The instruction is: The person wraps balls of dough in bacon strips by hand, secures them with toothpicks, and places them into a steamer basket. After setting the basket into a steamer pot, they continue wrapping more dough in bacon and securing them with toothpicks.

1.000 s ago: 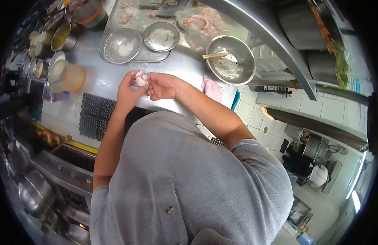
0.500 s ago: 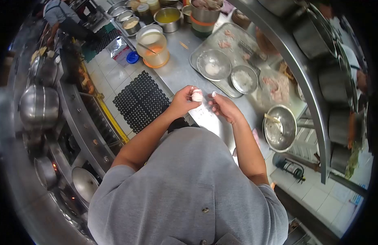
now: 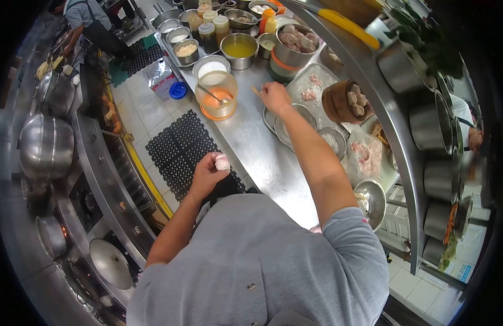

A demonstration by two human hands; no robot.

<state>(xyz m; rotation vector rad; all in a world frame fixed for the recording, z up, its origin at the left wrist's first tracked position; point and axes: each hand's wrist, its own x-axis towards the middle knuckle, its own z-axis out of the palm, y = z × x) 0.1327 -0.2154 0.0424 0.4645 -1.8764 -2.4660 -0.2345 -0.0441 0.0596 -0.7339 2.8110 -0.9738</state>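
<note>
My left hand (image 3: 207, 170) is closed around a pale pink-and-white rolled piece of meat (image 3: 222, 162), held up near the table's front edge. My right hand (image 3: 275, 96) is stretched far forward with its fingers curled down beside a few toothpicks (image 3: 255, 91) on the steel table (image 3: 257, 144). Whether it grips one is hidden. Beneath my right forearm sits a metal bowl (image 3: 282, 126), partly covered. A smaller bowl of white powder (image 3: 333, 142) stands just right of the forearm.
Left of the toothpicks stands a clear tub (image 3: 216, 84) with a spoon. Behind are sauce bottles (image 3: 221, 27), a pot of yellow liquid (image 3: 239, 50) and a pot of meat (image 3: 296, 41). A round wooden steamer (image 3: 338, 103) overlaps the tray (image 3: 316, 70). A shelf rail (image 3: 395, 114) curves along the right.
My hands have parted: the right has reached forward to the toothpicks, while the left keeps the meat and is further left. A wooden steamer now shows over the tray. The view has shifted.
</note>
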